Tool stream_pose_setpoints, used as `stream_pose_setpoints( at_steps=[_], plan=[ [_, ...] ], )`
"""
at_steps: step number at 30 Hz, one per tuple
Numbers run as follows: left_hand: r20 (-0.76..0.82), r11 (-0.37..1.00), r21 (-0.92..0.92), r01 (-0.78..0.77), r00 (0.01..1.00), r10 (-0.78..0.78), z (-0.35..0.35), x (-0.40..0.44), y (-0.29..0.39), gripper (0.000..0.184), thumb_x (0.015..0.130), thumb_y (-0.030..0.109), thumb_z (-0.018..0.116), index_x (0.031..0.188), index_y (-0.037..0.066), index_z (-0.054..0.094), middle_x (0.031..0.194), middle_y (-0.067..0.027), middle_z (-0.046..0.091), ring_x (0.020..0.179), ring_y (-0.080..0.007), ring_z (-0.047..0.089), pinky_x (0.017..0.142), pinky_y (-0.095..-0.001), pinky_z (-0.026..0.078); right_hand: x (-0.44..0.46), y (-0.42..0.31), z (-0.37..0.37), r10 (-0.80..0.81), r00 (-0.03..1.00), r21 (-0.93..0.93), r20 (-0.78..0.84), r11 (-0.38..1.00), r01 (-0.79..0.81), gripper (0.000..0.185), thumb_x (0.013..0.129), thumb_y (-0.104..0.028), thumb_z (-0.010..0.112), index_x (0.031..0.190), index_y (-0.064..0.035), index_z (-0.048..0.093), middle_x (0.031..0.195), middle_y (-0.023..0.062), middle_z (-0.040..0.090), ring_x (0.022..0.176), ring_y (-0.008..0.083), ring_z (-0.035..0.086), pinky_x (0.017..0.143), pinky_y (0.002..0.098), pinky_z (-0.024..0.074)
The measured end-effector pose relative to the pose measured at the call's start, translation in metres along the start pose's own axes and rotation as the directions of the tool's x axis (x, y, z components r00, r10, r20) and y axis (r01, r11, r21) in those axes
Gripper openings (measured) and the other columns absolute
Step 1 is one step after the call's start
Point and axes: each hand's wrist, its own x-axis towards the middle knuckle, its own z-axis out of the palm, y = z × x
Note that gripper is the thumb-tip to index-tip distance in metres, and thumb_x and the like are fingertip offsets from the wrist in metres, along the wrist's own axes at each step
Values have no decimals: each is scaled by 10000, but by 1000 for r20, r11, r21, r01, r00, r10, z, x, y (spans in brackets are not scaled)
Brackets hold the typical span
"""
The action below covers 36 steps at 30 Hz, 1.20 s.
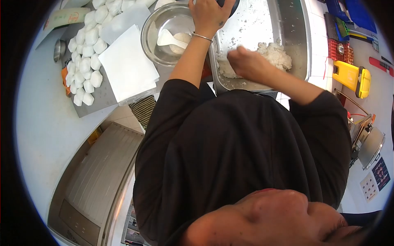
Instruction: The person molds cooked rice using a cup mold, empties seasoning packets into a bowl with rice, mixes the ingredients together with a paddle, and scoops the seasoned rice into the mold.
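Observation:
My left hand [209, 12], with a bracelet at the wrist, is wrapped round a dark object [235, 5] at the top edge, over the left rim of a steel tray [303, 49]. My right hand [243, 61] is closed above the tray, beside a clump of white rice [277, 56]; what its fingers hold, if anything, is hidden. Grains are scattered over the tray's bottom. Left of the tray stands a steel bowl [152, 24] with a white paddle [167, 39] in it, partly behind my left forearm.
White wrapped pieces [85, 61] are piled at the upper left, next to a stack of white sheets [128, 67]. A small metal bowl [60, 50] lies beyond them. At the right are a yellow container [348, 78] and a red basket [336, 50].

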Motion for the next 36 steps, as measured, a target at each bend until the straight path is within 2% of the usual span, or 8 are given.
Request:
stream_pose_setpoints(
  at_steps=[4,8,12,17,21,25,28,36],
  plan=[
    [-18,999,34,-6,1000,6,1,-1,0,450,852,450,628,980,21,591,869,-194,631,844,-392,588,845,-500,400,-25,24,7,250,946,349,-207,922,-168,230,831,-184,559,1024,-155,682,950,1,614,1134,168,527,970,441,396],
    [-64,999,40,-29,997,32,0,-1,4,434,846,438,637,966,24,589,853,-186,631,828,-388,591,816,-495,415,-16,75,-27,496,796,513,347,610,-604,244,892,-314,598,1045,-159,707,941,74,689,1000,251,635,852,438,483],
    [-21,999,-30,-39,999,38,-3,1,4,427,841,434,647,954,26,592,831,-185,630,797,-389,591,759,-492,435,-6,43,9,326,694,614,642,325,-720,353,899,-442,619,1033,-132,719,904,106,720,871,309,678,728,441,514],
    [-57,999,13,-45,997,45,-1,1,3,420,842,434,646,925,26,594,816,-190,630,780,-393,588,743,-500,434,-24,53,8,482,786,573,388,542,-615,303,892,-417,626,1005,-157,733,887,80,713,923,250,647,845,458,419],
    [-60,998,-2,-63,996,63,-1,1,2,418,843,435,645,912,26,593,801,-190,629,757,-394,589,720,-500,437,-25,104,34,648,738,246,187,696,-674,248,817,-390,672,940,-185,737,894,63,711,1054,247,601,969,474,317],
    [-42,997,-54,-56,998,54,-3,4,4,420,841,436,649,898,23,595,791,-190,628,735,-389,592,687,-491,448,12,81,53,497,790,349,359,714,-607,228,818,-383,681,886,-171,732,841,64,712,1135,249,574,900,489,353],
    [-46,997,-51,-59,997,56,-3,4,3,423,839,437,651,892,20,598,795,-189,631,728,-386,596,680,-485,455,26,50,46,360,932,386,44,854,-348,192,801,-341,689,852,-158,715,742,17,668,1015,215,574,864,440,365],
    [-39,1000,2,-29,999,29,-3,4,4,434,839,442,649,908,16,601,829,-201,636,775,-393,600,724,-491,457,26,48,51,52,994,634,100,766,-104,188,813,-329,693,884,-158,721,806,-20,676,1013,170,522,893,387,308]
  ],
)
